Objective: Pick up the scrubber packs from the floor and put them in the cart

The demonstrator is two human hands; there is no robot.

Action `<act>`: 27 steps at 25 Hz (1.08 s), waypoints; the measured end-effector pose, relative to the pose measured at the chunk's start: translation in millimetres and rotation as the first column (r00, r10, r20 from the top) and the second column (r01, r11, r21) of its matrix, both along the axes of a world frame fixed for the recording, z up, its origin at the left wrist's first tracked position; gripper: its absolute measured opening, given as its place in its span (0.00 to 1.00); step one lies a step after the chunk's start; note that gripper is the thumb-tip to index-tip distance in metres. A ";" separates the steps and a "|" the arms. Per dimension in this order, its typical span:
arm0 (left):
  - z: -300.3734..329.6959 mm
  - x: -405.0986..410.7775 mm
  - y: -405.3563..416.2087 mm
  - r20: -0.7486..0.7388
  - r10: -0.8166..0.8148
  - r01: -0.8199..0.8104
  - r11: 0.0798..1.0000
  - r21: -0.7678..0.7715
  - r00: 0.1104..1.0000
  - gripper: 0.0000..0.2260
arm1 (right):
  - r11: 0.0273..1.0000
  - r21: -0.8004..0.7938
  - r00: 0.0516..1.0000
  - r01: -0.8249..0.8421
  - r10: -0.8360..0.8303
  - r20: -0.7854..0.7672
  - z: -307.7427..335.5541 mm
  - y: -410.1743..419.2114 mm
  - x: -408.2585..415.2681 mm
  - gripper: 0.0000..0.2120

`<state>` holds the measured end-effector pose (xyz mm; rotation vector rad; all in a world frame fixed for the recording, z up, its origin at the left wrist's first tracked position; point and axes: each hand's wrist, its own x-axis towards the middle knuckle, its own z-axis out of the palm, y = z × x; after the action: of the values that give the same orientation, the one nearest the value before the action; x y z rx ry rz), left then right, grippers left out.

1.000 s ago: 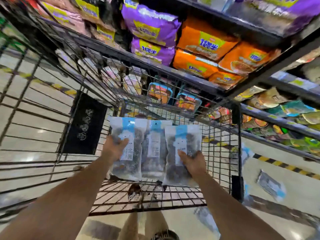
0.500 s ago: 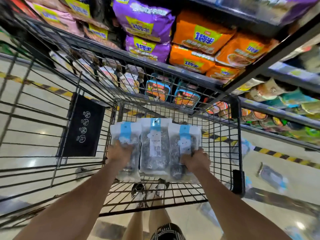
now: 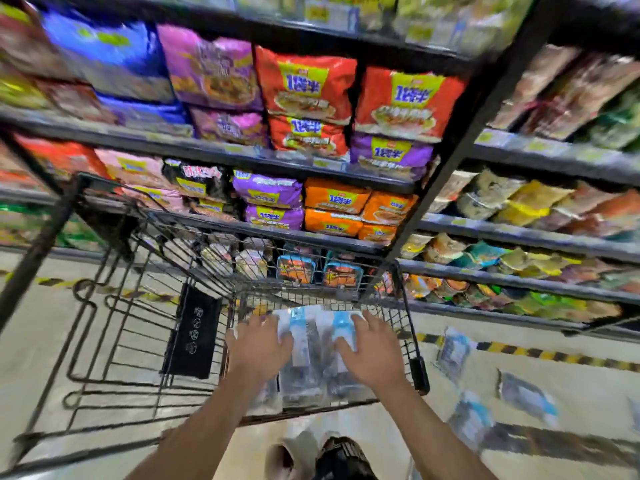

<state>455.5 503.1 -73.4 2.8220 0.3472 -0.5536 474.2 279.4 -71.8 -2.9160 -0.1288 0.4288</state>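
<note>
Three clear scrubber packs (image 3: 308, 355) with blue-and-white labels lie side by side on the bottom of the black wire cart (image 3: 138, 341). My left hand (image 3: 258, 346) hovers over the left pack with its fingers spread. My right hand (image 3: 369, 353) is over the right pack, fingers apart too. Neither hand grips a pack. Several more scrubber packs (image 3: 528, 398) lie on the floor to the right of the cart, one pack (image 3: 452, 351) right beside the cart's corner. The picture is blurred by motion.
Store shelves (image 3: 311, 161) full of noodle bags rise right behind the cart. A black sign panel (image 3: 192, 336) hangs on the cart's left wall. Yellow-black tape (image 3: 540, 353) runs along the pale floor. My shoes (image 3: 311, 455) show below the cart's near edge.
The packs went down from my hands onto the cart's bottom, and both hands opened and let go. My view tilted up toward the shelves.
</note>
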 end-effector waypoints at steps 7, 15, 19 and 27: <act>55.6 -17.8 -82.5 0.124 -0.331 0.326 0.944 0.056 0.936 0.31 | 0.988 0.027 0.978 0.150 -0.152 0.141 39.8 -60.7 -64.5 0.35; 73.2 -78.3 -291.6 0.171 -0.734 0.724 0.677 0.129 0.657 0.30 | 0.835 0.010 0.817 0.550 -0.540 0.203 61.9 -225.2 -209.9 0.35; 71.2 -152.2 -401.3 0.128 -0.883 0.874 0.467 0.137 0.452 0.31 | 0.652 0.021 0.632 0.758 -0.742 0.225 62.6 -307.3 -321.5 0.33; 68.2 -297.3 -575.0 0.123 -0.992 0.994 0.043 0.100 0.031 0.29 | 0.187 -0.018 0.188 0.982 -0.972 0.140 54.0 -394.5 -523.8 0.35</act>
<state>158.2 -71.8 -5.2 2.5286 -1.9006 -0.4624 -49.6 -115.1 -17.7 -2.3360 1.7447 0.0156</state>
